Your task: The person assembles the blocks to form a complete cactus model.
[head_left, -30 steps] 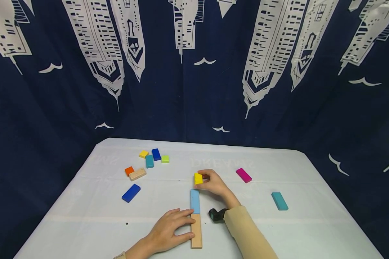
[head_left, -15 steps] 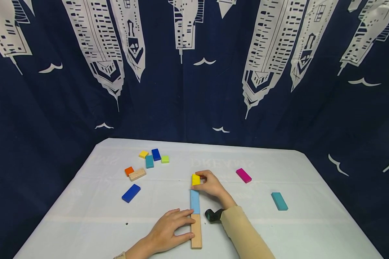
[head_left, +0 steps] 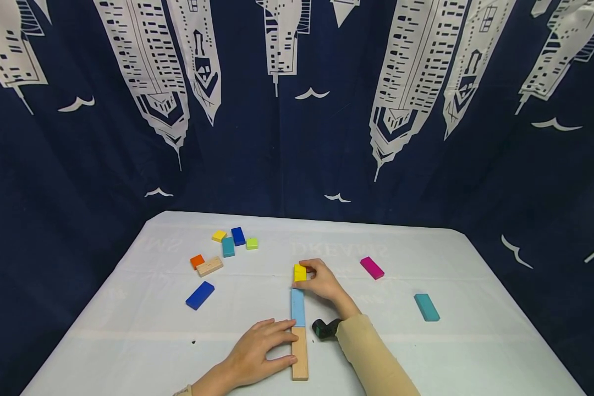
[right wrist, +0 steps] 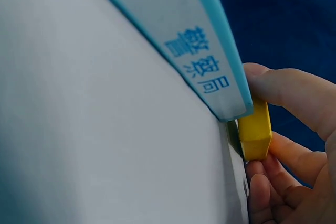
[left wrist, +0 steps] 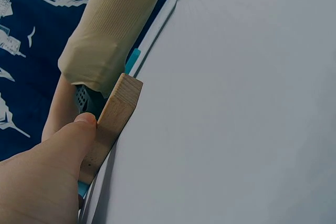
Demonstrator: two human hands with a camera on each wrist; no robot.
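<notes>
Right-hand grip (head_left: 322,280) pinches a yellow block (head_left: 300,272). Just nearside of that grip, a light-blue block (head_left: 297,307) points lengthwise at the yellow.

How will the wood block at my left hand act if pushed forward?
The wood block is probably stiff, judging by its grain. Flat faces suggest sliding, not rolling. It would likely nudge the light blue block at its far end.

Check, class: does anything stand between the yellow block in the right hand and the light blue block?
Only the thumb of the right hand shows between the yellow block and the light blue block in the head view; no other block does.
</notes>
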